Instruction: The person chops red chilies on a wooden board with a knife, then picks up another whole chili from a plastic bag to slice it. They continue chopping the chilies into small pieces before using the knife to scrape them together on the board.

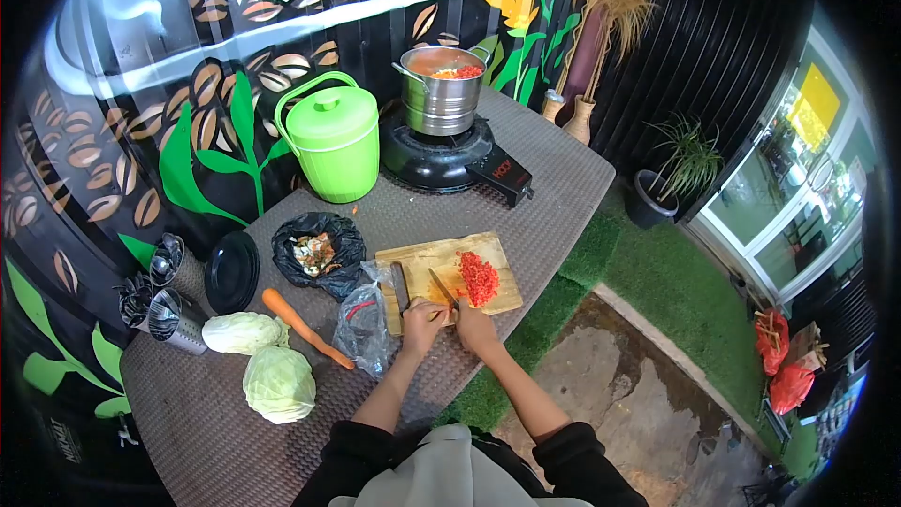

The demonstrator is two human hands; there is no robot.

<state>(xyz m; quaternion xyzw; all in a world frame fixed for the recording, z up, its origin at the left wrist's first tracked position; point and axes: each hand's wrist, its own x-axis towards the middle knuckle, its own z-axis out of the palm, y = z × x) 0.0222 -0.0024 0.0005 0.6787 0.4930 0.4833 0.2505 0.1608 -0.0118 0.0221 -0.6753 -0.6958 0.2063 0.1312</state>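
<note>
A wooden cutting board lies near the table's front edge, with a heap of finely chopped red pieces on its right part. My right hand is closed at the board's lower edge, around the handle end of a knife whose blade points up and left. Beside it, my left hand is pinched on something small that I cannot make out. A second dark-handled tool lies on the board's left part. Left of the board is a clear plastic bag.
A steel pot sits on a black portable stove. Left of it stands a green lidded bucket. A black bag of scraps, a carrot, two cabbages, a black lid and metal utensil holders are on the left.
</note>
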